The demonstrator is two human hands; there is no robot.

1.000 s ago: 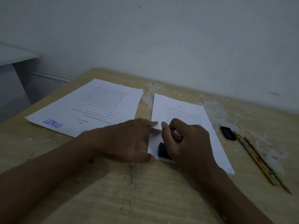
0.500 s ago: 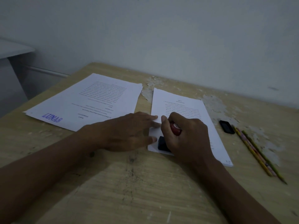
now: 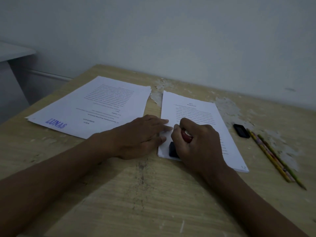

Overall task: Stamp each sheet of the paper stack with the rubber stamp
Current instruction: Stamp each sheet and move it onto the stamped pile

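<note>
Rubber stamp [image 3: 177, 147], rigid and light, is gripped at its red handle by the curled right hand [image 3: 198, 144] and pressed on the near corner of the thin, slippery paper stack [image 3: 196, 120], which is pinned flat by the spread left hand [image 3: 142, 134].

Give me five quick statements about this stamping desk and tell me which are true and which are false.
1. The right hand grips the rubber stamp on the near corner of the right paper stack. True.
2. The left hand lies flat with fingertips on that stack's left edge. True.
3. The left pile shows a red stamp mark. False: its LUNAS mark is blue.
4. The pencils lie left of both piles. False: they lie right.
5. The small black object sits on the paper. False: it sits on the table.
</note>
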